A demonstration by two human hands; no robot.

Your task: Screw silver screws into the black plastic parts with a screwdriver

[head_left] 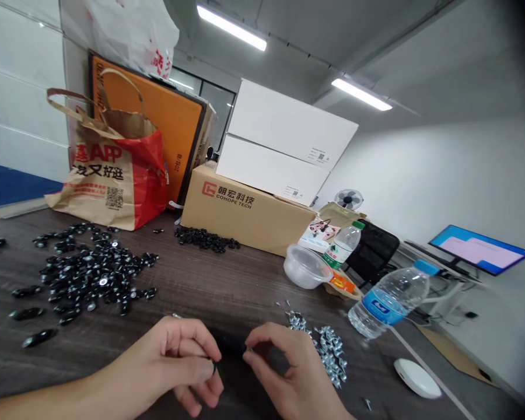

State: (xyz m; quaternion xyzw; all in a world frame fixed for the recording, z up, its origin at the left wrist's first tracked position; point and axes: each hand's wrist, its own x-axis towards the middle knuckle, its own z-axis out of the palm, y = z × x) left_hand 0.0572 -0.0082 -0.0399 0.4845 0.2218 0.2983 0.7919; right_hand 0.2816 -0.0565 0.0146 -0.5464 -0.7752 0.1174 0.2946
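Low in the middle, my left hand (188,361) is closed, with a small black part (213,366) pinched between thumb and forefinger and mostly hidden by them. Facing it a short gap away, my right hand (284,361) pinches a small screw (248,349), of which only a bit shows at the fingertips. A pile of small silver screws (332,350) lies just right of my right hand, partly behind it. To the left spreads a large heap of shiny black parts (100,268). A smaller heap of matt black pieces (205,239) lies farther back.
Behind the heaps stand a paper bag (109,169), a cardboard box (245,216) and white boxes (284,134) stacked on it. On the right are a plastic tub (306,268), a green-capped bottle (343,245), a blue-capped bottle (389,303) and a white oval object (417,378).
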